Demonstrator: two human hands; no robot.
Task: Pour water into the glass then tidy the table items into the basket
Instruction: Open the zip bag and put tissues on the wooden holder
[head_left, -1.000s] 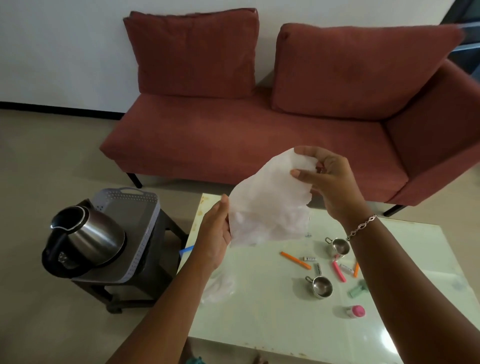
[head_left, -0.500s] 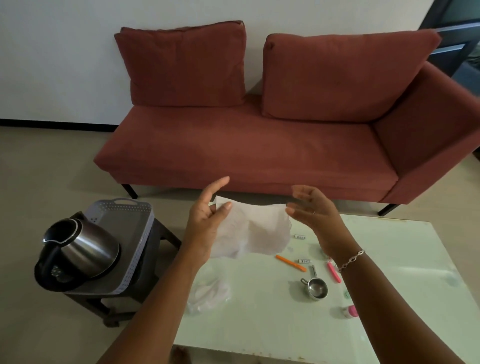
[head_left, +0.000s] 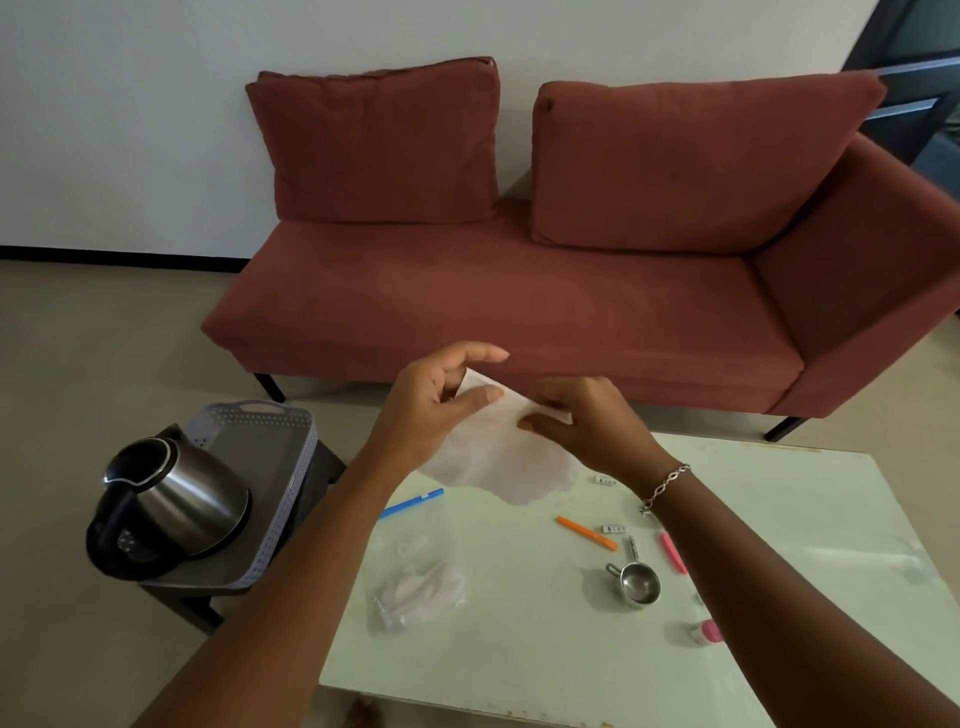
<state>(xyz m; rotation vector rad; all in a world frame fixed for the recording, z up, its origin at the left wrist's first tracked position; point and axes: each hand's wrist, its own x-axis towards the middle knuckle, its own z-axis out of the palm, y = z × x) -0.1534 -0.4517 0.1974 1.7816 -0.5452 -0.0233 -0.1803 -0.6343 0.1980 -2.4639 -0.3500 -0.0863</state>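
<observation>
A thin white plastic bag (head_left: 498, 462) hangs above the far left part of the pale table (head_left: 779, 545). My left hand (head_left: 436, 405) pinches its upper left edge between thumb and fingers. My right hand (head_left: 587, 421) pinches its upper right edge. The two hands are close together. A steel kettle (head_left: 176, 499) sits in the grey basket (head_left: 260, 421) on a dark stool left of the table. On the table lie a small steel cup (head_left: 636, 584), an orange stick (head_left: 587, 532), a pink stick (head_left: 674, 552), a blue stick (head_left: 410, 503) and a crumpled clear bag (head_left: 421, 590).
A red sofa (head_left: 519, 312) with two cushions stands behind the table against a white wall. Small white pieces (head_left: 614, 529) and a pink-capped item (head_left: 705, 633) lie near the right forearm. Bare floor surrounds the stool on the left.
The white bag was held up high and spread wide; it has come down toward the table and my hands have drawn close together on its top edge. The view has tilted down and shifted.
</observation>
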